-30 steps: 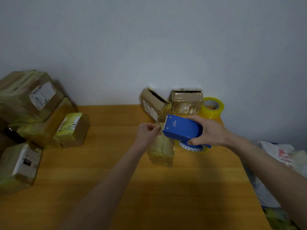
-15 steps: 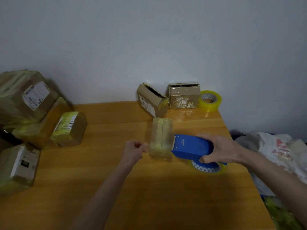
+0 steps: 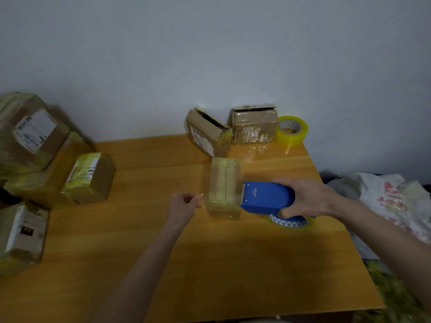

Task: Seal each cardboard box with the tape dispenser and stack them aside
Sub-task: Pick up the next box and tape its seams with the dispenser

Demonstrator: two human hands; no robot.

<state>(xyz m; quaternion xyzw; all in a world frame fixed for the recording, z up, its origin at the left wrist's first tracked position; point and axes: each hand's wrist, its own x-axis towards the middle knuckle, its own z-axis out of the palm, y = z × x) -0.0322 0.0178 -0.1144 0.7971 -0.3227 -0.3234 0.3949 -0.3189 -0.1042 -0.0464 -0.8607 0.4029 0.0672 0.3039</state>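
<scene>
A small tape-wrapped cardboard box (image 3: 224, 185) lies in the middle of the wooden table (image 3: 210, 264). My right hand (image 3: 310, 197) grips the blue tape dispenser (image 3: 268, 198), whose front edge sits against the box's right side. My left hand (image 3: 183, 206), just left of the box, pinches the free end of a clear tape strip (image 3: 204, 194) that stretches across the box toward the dispenser. Two opened boxes stand at the back: a tilted one (image 3: 207, 131) and a tape-covered one (image 3: 254, 124).
A spare yellow tape roll (image 3: 291, 130) leans at the back right corner. Several sealed boxes (image 3: 88, 177) are piled at the left edge. A white plastic bag (image 3: 384, 201) lies beyond the table's right edge. The wall is close behind.
The dispenser moved from the box's far end toward me and to the right, drawing tape out. My left hand dropped to the box's left side, holding the tape end.
</scene>
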